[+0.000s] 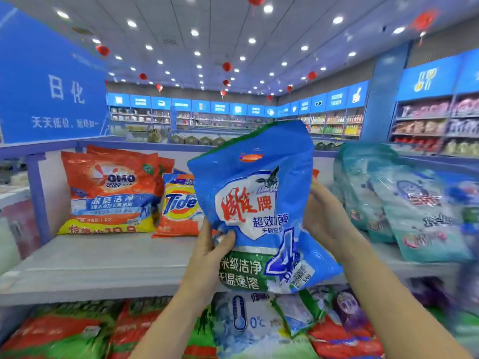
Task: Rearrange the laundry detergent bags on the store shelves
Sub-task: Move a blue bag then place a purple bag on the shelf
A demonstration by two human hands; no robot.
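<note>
I held one blue detergent bag (259, 203) up in front of me, above the front edge of the top shelf (103, 260), upright and leaning a little to the right. My left hand (215, 244) was clamped on its lower left edge, thumb across the front of the bag. My right hand (321, 216) pressed against its right side, fingers tucked behind; how firmly it gripped I could not tell. A small white price sticker (302, 274) sat near the bag's bottom right corner.

Behind the bag, on the top shelf, stood one big orange bag (108, 190) with what looked like a second one tucked behind it, and beside them one smaller orange and yellow bag (178, 206), partly hidden by the blue bag. To the right a row of pale teal bags (414, 208) leaned against one another; I could make out at least three, too blurred to count for sure.

On the lower shelf below my arms lay more bags: red and green ones (64, 332) at the left, one white and blue bag with a thermometer (243, 322) in the middle, one red and purple bag (344, 322) at the right.

Farther back stood a blue sign (51, 81) and wall shelves (425, 125) full of goods.
</note>
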